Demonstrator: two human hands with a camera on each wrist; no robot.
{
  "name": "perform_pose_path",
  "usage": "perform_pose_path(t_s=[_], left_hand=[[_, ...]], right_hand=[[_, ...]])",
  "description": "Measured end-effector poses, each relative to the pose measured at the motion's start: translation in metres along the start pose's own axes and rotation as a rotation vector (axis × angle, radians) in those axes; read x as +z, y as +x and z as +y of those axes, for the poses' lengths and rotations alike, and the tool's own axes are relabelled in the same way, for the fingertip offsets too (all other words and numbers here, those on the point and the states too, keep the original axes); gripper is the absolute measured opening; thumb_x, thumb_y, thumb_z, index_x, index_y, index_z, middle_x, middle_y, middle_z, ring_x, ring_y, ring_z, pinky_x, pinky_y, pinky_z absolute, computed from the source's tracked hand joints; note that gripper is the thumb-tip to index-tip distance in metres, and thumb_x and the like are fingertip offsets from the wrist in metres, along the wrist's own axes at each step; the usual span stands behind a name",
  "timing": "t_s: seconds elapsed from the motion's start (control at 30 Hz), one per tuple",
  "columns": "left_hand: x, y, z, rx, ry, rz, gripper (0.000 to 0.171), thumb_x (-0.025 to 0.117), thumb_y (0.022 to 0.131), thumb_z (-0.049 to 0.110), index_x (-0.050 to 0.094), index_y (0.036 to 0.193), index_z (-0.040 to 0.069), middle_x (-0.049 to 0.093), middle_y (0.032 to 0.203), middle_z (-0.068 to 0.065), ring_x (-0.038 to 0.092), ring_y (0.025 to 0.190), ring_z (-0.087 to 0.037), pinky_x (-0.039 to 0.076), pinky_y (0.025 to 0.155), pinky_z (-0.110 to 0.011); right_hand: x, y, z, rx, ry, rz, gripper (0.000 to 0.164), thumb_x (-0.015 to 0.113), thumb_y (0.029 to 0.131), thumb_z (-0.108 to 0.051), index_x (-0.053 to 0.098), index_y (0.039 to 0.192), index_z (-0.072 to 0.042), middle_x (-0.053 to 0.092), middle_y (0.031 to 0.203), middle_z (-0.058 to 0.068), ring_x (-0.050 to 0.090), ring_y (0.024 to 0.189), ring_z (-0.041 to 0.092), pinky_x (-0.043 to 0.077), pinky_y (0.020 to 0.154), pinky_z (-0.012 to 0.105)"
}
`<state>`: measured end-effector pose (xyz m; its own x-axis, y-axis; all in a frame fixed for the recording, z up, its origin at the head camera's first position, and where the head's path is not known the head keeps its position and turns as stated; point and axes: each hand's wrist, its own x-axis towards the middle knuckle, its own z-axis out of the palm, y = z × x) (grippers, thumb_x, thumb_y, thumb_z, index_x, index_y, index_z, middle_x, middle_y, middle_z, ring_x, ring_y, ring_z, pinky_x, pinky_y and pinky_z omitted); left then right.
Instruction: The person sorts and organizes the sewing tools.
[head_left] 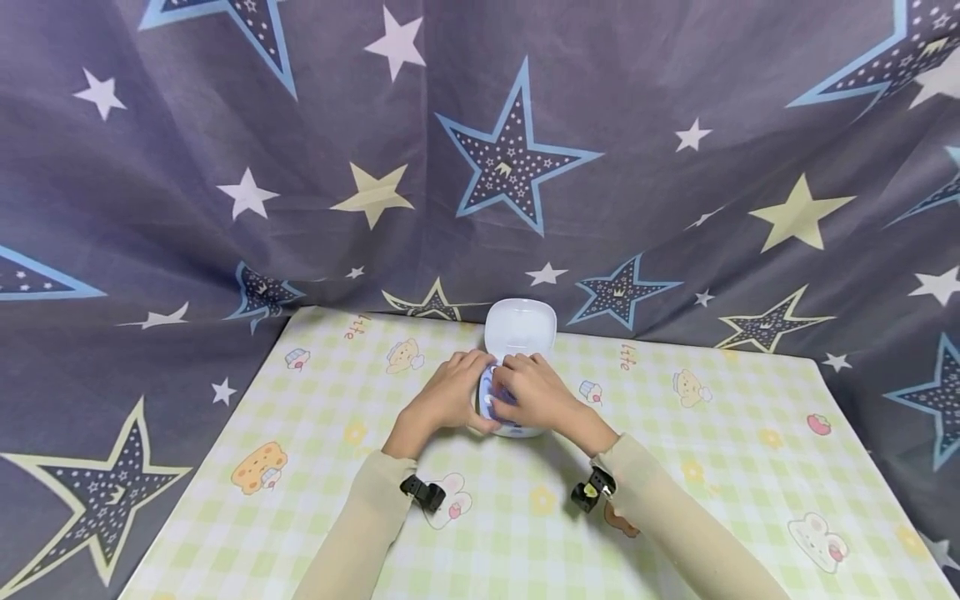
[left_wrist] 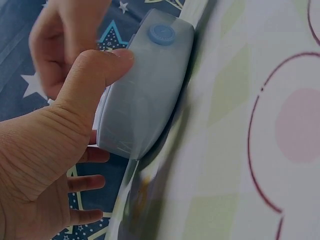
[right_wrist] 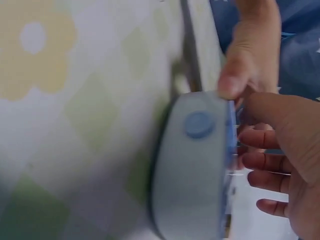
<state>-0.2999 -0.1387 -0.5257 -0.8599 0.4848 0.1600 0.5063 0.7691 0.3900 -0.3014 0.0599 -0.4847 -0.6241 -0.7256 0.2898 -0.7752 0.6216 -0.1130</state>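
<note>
A white plastic flip-top box (head_left: 517, 432) stands near the far edge of the table, its lid (head_left: 521, 325) raised at the back. A round blue button (left_wrist: 162, 34) marks its front wall. Something blue and patterned (head_left: 486, 398) shows inside, largely hidden by the hands. My left hand (head_left: 452, 393) grips the box's left side, thumb on the front rim and fingers toward the back. My right hand (head_left: 538, 392) is over the opening with bent fingers, thumb and forefinger at the blue contents. Whether they pinch it I cannot tell.
A checked tablecloth (head_left: 300, 533) with cartoon prints covers the table. Behind it hangs a dark star-patterned curtain (head_left: 645, 208), close to the raised lid. Black camera straps (head_left: 423, 493) circle both sleeved wrists.
</note>
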Motion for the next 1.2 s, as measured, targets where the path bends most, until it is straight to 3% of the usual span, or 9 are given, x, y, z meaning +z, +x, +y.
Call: perform_pose_path(t_s=[0.23,0.43,0.53,0.63,0.73,0.87,0.97,1.07,1.2], left_hand=[[-0.004,0.000,0.004,-0.007,-0.004,0.014,0.107,0.091,0.061,0.057,0.046,0.147,0.014,0.053,0.144,-0.005,0.049,0.130,-0.030,0.044,0.113,-0.047],[-0.013,-0.004,0.012,-0.054,-0.016,-0.016,0.107,0.091,0.065,0.056,0.045,0.149,0.010,0.053,0.145,-0.009,0.048,0.132,-0.031,0.043,0.114,-0.048],[-0.023,-0.006,0.018,-0.117,-0.111,0.011,0.099,0.086,0.075,0.053,0.042,0.152,0.008,0.051,0.149,-0.011,0.046,0.136,-0.032,0.042,0.116,-0.049],[-0.040,-0.005,0.025,-0.201,-0.323,0.099,0.085,0.077,0.088,0.044,0.040,0.154,0.005,0.050,0.151,-0.015,0.045,0.140,-0.034,0.038,0.119,-0.051],[-0.058,0.003,0.028,-0.279,-0.613,0.164,0.074,0.064,0.099,0.038,0.035,0.155,0.001,0.047,0.154,-0.020,0.043,0.145,-0.036,0.034,0.122,-0.051],[-0.080,0.020,0.029,-0.457,-0.909,0.161,0.073,0.054,0.102,0.044,0.033,0.156,0.000,0.041,0.158,-0.022,0.040,0.147,-0.037,0.030,0.125,-0.050],[-0.090,0.034,0.029,-0.622,-0.985,0.122,0.076,0.052,0.097,0.051,0.040,0.152,0.000,0.047,0.153,-0.022,0.044,0.143,-0.036,0.031,0.124,-0.048],[-0.093,0.046,0.027,-0.736,-1.045,0.016,0.082,0.047,0.095,0.055,0.038,0.151,-0.004,0.047,0.152,-0.026,0.045,0.141,-0.037,0.031,0.122,-0.046],[-0.094,0.057,0.023,-0.822,-1.134,-0.159,0.095,0.040,0.096,0.061,0.023,0.155,-0.011,0.030,0.162,-0.030,0.035,0.150,-0.040,0.026,0.124,-0.044]], right_hand=[[-0.043,0.009,0.008,0.076,0.325,0.092,0.018,0.070,0.093,-0.024,0.072,0.099,-0.008,0.069,0.092,0.007,0.064,0.084,0.022,0.055,0.079,0.041],[-0.080,0.016,0.030,0.329,0.781,0.186,0.021,0.061,0.100,-0.013,0.069,0.108,0.005,0.071,0.101,0.023,0.067,0.084,0.024,0.058,0.080,0.030],[-0.093,0.016,0.042,0.501,0.943,0.239,0.029,0.056,0.102,-0.012,0.065,0.115,0.011,0.071,0.103,0.024,0.069,0.083,0.020,0.059,0.081,0.026],[-0.104,0.014,0.055,0.685,1.052,0.240,0.039,0.053,0.103,-0.019,0.061,0.125,0.012,0.073,0.098,0.011,0.071,0.083,0.014,0.057,0.076,0.020],[-0.112,0.011,0.070,0.827,1.140,0.194,0.048,0.050,0.104,-0.026,0.054,0.137,0.008,0.072,0.093,-0.002,0.070,0.085,0.009,0.053,0.072,0.016],[-0.117,0.007,0.089,0.913,1.250,0.091,0.058,0.045,0.104,-0.032,0.041,0.151,0.003,0.069,0.102,-0.004,0.068,0.093,0.008,0.052,0.086,0.023],[-0.116,0.004,0.099,0.935,1.319,-0.025,0.066,0.040,0.105,-0.038,0.030,0.158,-0.001,0.062,0.132,0.014,0.064,0.114,0.020,0.048,0.107,0.038],[-0.110,0.006,0.107,0.958,1.393,-0.161,0.071,0.034,0.106,-0.044,0.020,0.162,-0.003,0.035,0.158,0.030,0.047,0.139,0.038,0.033,0.123,0.051],[-0.099,0.013,0.113,0.996,1.458,-0.331,0.075,0.026,0.107,-0.049,0.009,0.163,-0.003,0.018,0.165,0.032,0.024,0.152,0.046,0.019,0.128,0.056]])
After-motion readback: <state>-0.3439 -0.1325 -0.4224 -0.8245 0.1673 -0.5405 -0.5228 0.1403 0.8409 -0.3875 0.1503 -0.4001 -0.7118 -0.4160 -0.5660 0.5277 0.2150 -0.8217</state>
